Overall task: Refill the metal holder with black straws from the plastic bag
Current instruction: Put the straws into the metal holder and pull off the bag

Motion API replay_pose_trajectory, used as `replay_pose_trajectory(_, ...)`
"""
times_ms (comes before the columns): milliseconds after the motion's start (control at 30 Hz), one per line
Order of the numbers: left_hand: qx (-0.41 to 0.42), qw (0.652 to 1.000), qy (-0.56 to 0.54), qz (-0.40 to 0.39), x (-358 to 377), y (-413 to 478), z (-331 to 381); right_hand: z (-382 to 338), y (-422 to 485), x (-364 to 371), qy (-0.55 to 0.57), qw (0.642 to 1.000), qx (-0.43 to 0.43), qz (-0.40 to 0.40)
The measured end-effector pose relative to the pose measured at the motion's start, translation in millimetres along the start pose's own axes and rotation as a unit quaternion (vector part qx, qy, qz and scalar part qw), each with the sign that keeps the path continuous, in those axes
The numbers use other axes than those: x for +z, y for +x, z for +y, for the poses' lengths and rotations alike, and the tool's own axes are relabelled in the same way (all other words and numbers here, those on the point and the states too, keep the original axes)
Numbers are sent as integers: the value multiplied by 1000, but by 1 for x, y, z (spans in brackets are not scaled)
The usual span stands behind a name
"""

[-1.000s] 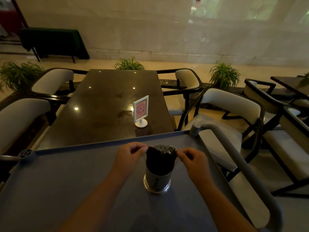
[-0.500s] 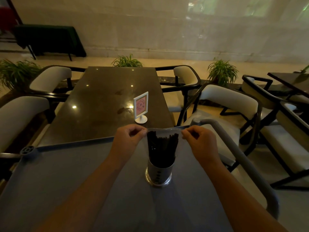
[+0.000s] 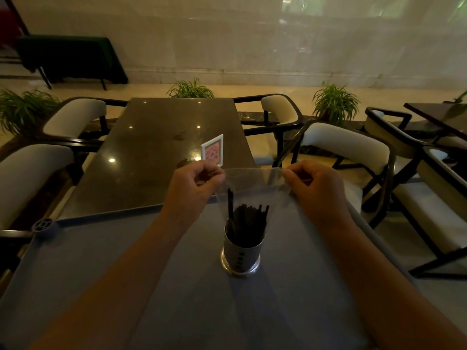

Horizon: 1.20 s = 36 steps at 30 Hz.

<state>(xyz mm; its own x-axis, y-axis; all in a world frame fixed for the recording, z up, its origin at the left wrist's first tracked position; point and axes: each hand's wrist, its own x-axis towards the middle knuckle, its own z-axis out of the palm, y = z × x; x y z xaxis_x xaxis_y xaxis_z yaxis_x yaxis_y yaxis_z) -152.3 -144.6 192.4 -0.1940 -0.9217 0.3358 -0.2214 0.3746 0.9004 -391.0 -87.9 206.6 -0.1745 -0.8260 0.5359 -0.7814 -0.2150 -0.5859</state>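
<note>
Fig.: L hand (image 3: 194,188) & R hand (image 3: 318,188), fingers curled, each pinch an upper corner of the clear plastic bag (image 3: 252,183), held taut btwn them above the metal holder (image 3: 241,256). In the holder the black straws (image 3: 247,221) stand upright, tops inside the bag's narrow lower end. Holder sits on grey cart top (image 3: 101,261), just before dark table (image 3: 151,147) w/ small sign (image 3: 212,150).

Both forearms extended forward. left hand (image 3: 194,190) and right hand (image 3: 318,192) level, apart, fingers (image 3: 213,174) curled; each pinches one top corner of the plastic bag (image 3: 252,183).
</note>
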Motion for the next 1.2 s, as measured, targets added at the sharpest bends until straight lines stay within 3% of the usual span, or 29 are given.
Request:
replay_pose_trajectory(533,129,990,50,32,-9,23,48,-24,32,-27,-5,997,-34,65)
replay_pose_trajectory(1033,191,978,0,82,-27,53,100,-59,74,-57,24,987,-89,133)
replay_pose_trajectory(1200,210,972,13,105,-54,52,112,-80,82,-55,84,985,-119,97)
